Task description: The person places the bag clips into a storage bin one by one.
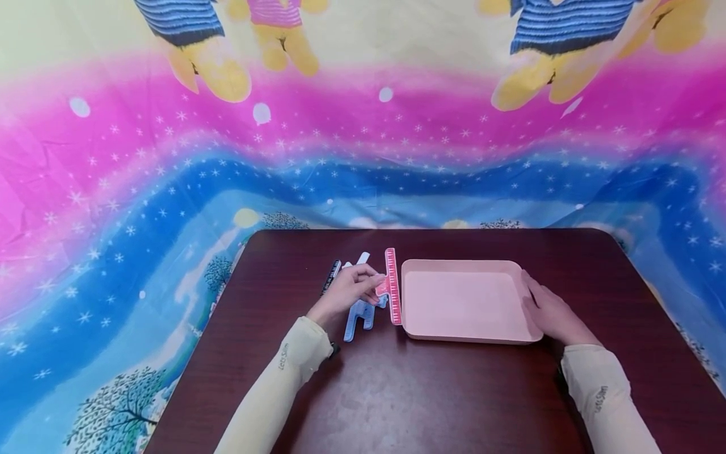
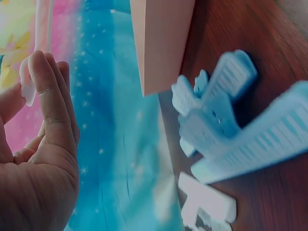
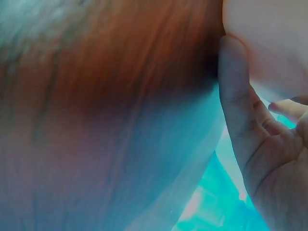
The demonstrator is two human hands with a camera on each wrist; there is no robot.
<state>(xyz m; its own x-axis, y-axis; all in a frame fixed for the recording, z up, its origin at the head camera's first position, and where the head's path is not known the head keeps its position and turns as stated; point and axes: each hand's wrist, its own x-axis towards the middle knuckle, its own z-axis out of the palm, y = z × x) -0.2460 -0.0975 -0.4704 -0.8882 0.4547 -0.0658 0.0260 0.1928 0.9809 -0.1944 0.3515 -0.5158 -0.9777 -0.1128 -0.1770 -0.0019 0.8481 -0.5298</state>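
My left hand [image 1: 353, 289] pinches a pink clip [image 1: 392, 287] with a piano-key pattern along its long bar, between thumb and fingers. The clip stands beside the left edge of a pale pink tray [image 1: 454, 309]; in the left wrist view the clip [image 2: 43, 24] is partly cut off. Against the tray's right side rests my right hand [image 1: 553, 310], its fingers fairly straight along the wall. Under and beside the left hand lie blue clips [image 1: 358, 318] with the same key pattern, a white clip [image 1: 363, 258] and a black clip [image 1: 331, 276].
The dark red-brown table [image 1: 454, 397] carries the tray and clips near its far side. Behind it hangs a colourful cloth [image 1: 363, 139] with snowflakes and cartoon figures, which also drops past the table's sides.
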